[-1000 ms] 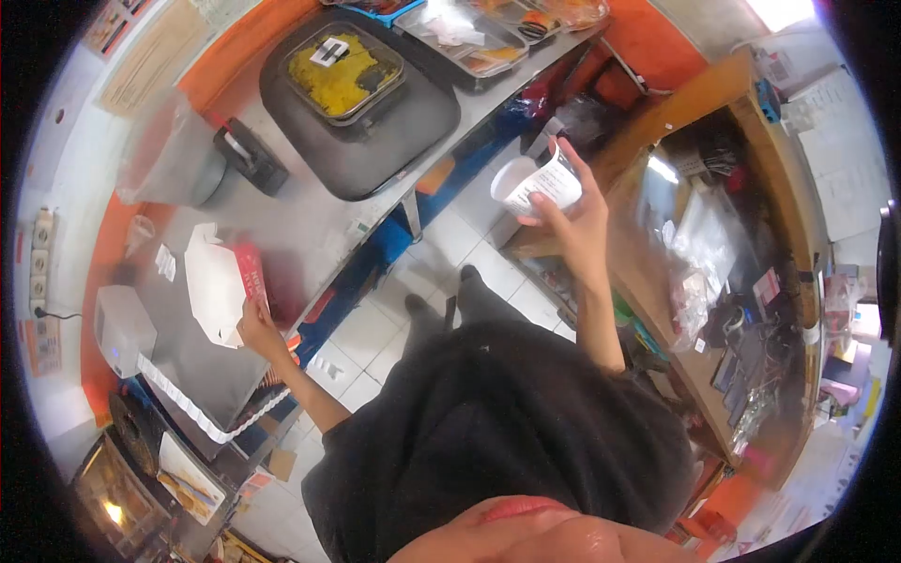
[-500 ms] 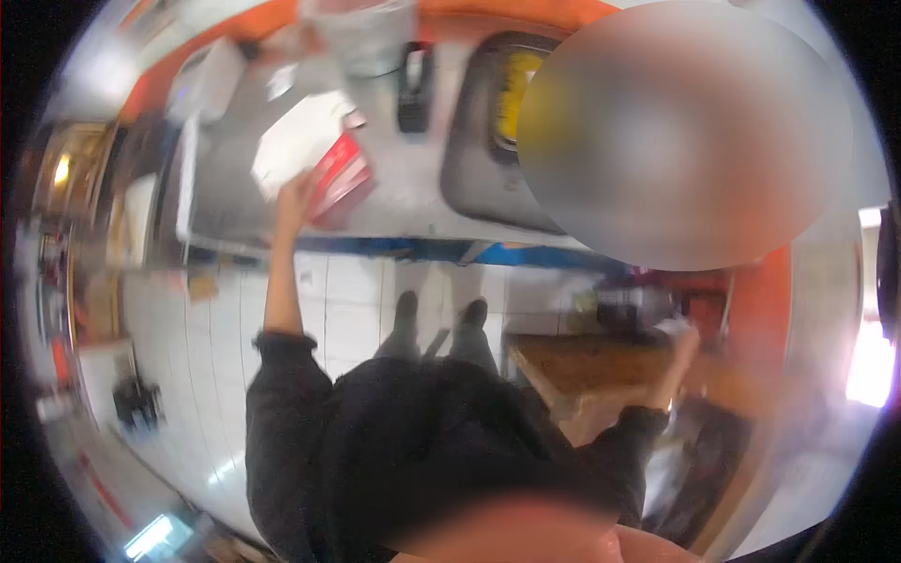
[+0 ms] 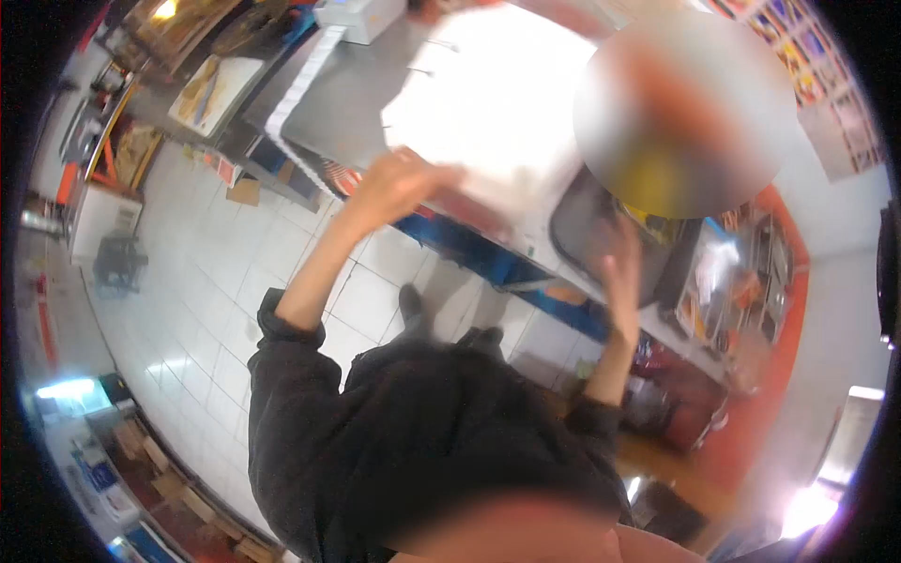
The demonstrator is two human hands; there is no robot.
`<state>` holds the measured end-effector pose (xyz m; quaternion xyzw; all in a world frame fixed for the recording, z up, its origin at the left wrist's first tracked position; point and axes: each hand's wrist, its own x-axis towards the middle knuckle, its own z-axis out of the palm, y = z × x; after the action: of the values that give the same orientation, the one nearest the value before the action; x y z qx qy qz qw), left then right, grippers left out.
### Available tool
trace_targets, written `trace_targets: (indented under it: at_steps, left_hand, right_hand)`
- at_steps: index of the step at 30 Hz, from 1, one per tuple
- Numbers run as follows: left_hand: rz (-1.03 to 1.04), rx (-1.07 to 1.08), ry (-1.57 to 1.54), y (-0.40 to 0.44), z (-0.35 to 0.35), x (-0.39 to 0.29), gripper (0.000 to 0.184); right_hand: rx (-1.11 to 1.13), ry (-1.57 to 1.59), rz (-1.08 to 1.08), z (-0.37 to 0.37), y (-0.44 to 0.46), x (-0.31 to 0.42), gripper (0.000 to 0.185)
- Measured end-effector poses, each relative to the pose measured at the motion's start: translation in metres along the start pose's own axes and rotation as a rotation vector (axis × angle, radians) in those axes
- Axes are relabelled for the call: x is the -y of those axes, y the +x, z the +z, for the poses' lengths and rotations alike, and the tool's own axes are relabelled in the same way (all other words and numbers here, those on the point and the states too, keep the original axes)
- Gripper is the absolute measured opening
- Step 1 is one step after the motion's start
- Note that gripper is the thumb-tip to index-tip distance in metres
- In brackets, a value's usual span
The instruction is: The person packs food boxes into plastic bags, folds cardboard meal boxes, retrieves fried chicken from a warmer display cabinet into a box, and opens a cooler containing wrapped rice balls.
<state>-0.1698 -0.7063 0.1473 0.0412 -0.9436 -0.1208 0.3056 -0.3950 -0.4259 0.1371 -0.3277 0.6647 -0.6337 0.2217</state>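
Observation:
A large white paper box, open and blurred, stands out above the metal counter. My left hand is closed on its near left edge. My right hand has its fingers apart, holds nothing visible and is near the black tray. On that tray is the container of yellow food, partly covered by a blurred patch. The paper cup is not visible.
A cutting board with a knife lies at the upper left. White edging runs along the counter's left side. Clear containers are at the right, above a wooden surface. Tiled floor shows at left.
The view has turned. The white box has come closer and up with my left hand. My right hand, which held the paper cup one second ago, is now over by the black tray without it.

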Motion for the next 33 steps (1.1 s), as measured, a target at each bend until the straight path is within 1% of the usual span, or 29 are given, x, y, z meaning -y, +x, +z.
trace_targets:
  at_steps: [1, 2, 4, 6, 8, 9, 10, 12, 13, 15, 16, 18, 19, 20, 21, 22, 23, 24, 26, 27, 28, 29, 30, 31, 32, 33]
  left_hand:
    - [0.034, 0.029, -0.023, -0.012, -0.008, -0.007, 0.024]
    - [0.071, 0.057, -0.041, -0.024, -0.018, -0.014, 0.026]
    - [-0.010, 0.126, 0.030, -0.050, -0.038, -0.028, 0.029]
    - [-0.234, 0.080, 0.005, -0.075, -0.055, -0.046, 0.032]
    - [-0.445, 0.153, 0.036, -0.097, -0.064, -0.065, 0.044]
    - [-0.483, 0.023, 0.010, -0.112, -0.060, -0.063, 0.041]
    - [-0.491, 0.019, 0.016, -0.128, -0.061, -0.063, 0.041]
    - [-0.961, -0.093, -0.025, -0.158, -0.071, -0.063, 0.029]
    - [-0.967, -0.088, -0.021, -0.173, -0.080, -0.064, 0.029]
    - [-1.153, -0.477, -0.705, -0.206, -0.102, -0.063, 0.018]
    - [-1.167, -0.478, -0.704, -0.222, -0.111, -0.062, 0.018]
    - [-1.103, -0.505, -0.932, -0.253, -0.120, -0.058, 0.023]
    - [-1.123, -0.522, -0.918, -0.266, -0.118, -0.053, 0.024]
    - [-1.132, -0.545, -0.904, -0.281, -0.113, -0.049, 0.024]
    - [-1.157, -0.435, -0.954, -0.296, -0.106, -0.045, 0.024]
    - [-1.180, -0.320, -1.005, -0.308, -0.098, -0.041, 0.024]
    - [-1.097, -0.277, -0.962, -0.315, -0.082, -0.045, 0.022]
    - [-1.251, 0.072, -0.873, -0.317, -0.075, -0.050, 0.035]
    - [-1.360, 0.302, -0.863, -0.331, -0.051, -0.057, 0.037]
    - [-1.366, 0.290, -0.865, -0.338, -0.038, -0.060, 0.037]
    - [-1.329, 0.070, -0.934, -0.342, -0.028, -0.063, 0.037]
    - [-1.285, -0.151, -0.997, -0.347, -0.019, -0.067, 0.037]
    - [-1.291, -0.163, -1.005, -0.337, -0.027, -0.072, 0.037]
    - [-1.159, -0.029, -0.829, -0.319, -0.046, -0.077, 0.029]
    - [-1.021, 0.103, -0.647, -0.310, -0.058, -0.080, 0.021]
    - [-1.024, 0.101, -0.641, -0.314, -0.057, -0.082, 0.021]
  right_hand:
    - [0.082, 0.234, 0.145, 0.033, 0.011, -0.015, 0.060]
    - [0.141, 0.378, 0.259, 0.063, 0.023, -0.030, 0.057]
    - [0.147, 0.541, 0.337, 0.143, 0.035, -0.019, 0.050]
    - [0.157, 0.567, 0.393, 0.205, 0.025, -0.011, 0.043]
    - [0.218, 0.478, 0.436, 0.257, 0.006, -0.015, 0.045]
    - [0.229, 0.481, 0.435, 0.284, -0.008, -0.024, 0.045]
    - [0.241, 0.475, 0.329, 0.310, -0.024, -0.029, 0.049]
    - [0.258, 0.474, 0.227, 0.336, -0.032, -0.032, 0.053]
    - [0.352, 0.397, -0.018, 0.343, -0.031, -0.013, 0.051]
    - [0.527, 0.230, -0.500, 0.355, -0.027, 0.014, 0.049]
    - [0.544, 0.092, -0.568, 0.363, -0.024, 0.005, 0.046]
    - [0.494, -0.248, -0.559, 0.373, -0.024, -0.010, 0.037]
    - [0.513, -0.239, -0.565, 0.376, -0.024, -0.022, 0.037]
    - [0.601, -0.113, -0.459, 0.376, -0.027, -0.035, 0.030]
    - [0.687, 0.010, -0.352, 0.375, -0.028, -0.041, 0.023]
    - [0.709, 0.014, -0.359, 0.371, -0.032, -0.039, 0.023]
    - [0.943, -0.095, -0.429, 0.365, -0.038, -0.035, 0.018]
    - [1.174, -0.211, -0.498, 0.361, -0.045, -0.031, 0.015]
    - [1.188, -0.263, -0.473, 0.357, -0.062, -0.028, 0.014]
    - [1.180, -0.315, -0.447, 0.359, -0.066, -0.027, 0.013]
    - [1.190, -0.318, -0.448, 0.361, -0.065, -0.025, 0.013]
    - [1.117, -0.351, -0.432, 0.362, -0.064, -0.024, 0.014]
    - [1.044, -0.385, -0.417, 0.361, -0.063, -0.022, 0.016]
    - [1.057, -0.390, -0.419, 0.361, -0.065, -0.021, 0.016]
    - [1.223, -0.377, -0.312, 0.361, -0.068, -0.020, 0.017]
    - [1.381, -0.357, -0.203, 0.362, -0.072, -0.019, 0.019]
